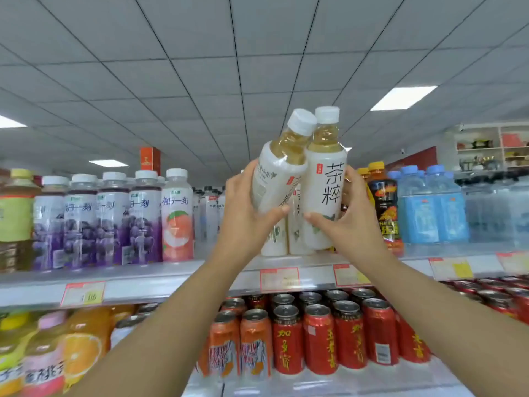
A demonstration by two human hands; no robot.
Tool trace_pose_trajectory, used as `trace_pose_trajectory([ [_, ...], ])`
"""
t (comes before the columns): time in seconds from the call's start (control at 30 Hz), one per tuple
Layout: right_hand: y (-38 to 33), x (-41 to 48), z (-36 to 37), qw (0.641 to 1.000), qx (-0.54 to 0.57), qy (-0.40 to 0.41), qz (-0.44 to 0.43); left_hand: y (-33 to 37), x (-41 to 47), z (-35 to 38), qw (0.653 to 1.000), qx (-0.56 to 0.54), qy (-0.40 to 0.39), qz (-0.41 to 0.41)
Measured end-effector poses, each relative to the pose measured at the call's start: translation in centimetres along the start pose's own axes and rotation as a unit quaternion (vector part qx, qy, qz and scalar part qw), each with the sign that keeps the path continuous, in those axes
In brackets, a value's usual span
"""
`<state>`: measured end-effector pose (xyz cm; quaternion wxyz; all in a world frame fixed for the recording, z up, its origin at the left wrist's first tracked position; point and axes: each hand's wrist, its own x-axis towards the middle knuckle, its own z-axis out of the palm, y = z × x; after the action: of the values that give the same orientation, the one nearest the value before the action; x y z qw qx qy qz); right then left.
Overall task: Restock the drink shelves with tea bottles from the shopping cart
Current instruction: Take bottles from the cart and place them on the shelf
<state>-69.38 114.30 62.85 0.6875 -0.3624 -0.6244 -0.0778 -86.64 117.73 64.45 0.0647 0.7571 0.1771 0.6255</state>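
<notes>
Two white-labelled tea bottles with white caps are raised above the top shelf [177,275]. My left hand [243,213] grips the left tea bottle [279,170], which tilts to the right so its cap touches the other one. My right hand [347,216] grips the right tea bottle [325,193], held upright with black characters facing me. Behind them, two or three matching tea bottles [296,239] stand on the shelf. The shopping cart is out of view.
Purple grape drinks [111,224] and a peach drink [177,219] line the top shelf at left; an orange-capped dark bottle [383,207] and blue water bottles [432,207] stand at right. Red cans [319,336] and orange juice bottles [83,348] fill the shelf below.
</notes>
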Motion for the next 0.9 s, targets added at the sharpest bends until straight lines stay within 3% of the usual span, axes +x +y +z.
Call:
trace_pose_trajectory([
  [0.13,2.3,1.4,3.3,1.000,-0.017,-0.005,0.009,-4.8,2.5,0.0,0.998,0.017,-0.003,-0.054],
  [0.37,6.4,1.7,5.4,0.995,-0.084,-0.025,0.039,-12.2,3.6,1.3,0.975,-0.084,-0.050,-0.202],
  [0.53,7.5,2.0,5.7,0.992,-0.094,-0.013,0.079,-13.6,3.9,1.9,0.953,-0.149,-0.052,-0.257],
  [0.7,8.0,2.0,5.6,0.986,-0.124,-0.016,0.106,-14.4,4.3,2.3,0.949,-0.083,-0.041,-0.302],
  [0.9,6.7,0.7,5.0,0.975,-0.200,-0.049,0.087,-13.1,4.7,2.3,0.937,0.029,-0.089,-0.336],
])
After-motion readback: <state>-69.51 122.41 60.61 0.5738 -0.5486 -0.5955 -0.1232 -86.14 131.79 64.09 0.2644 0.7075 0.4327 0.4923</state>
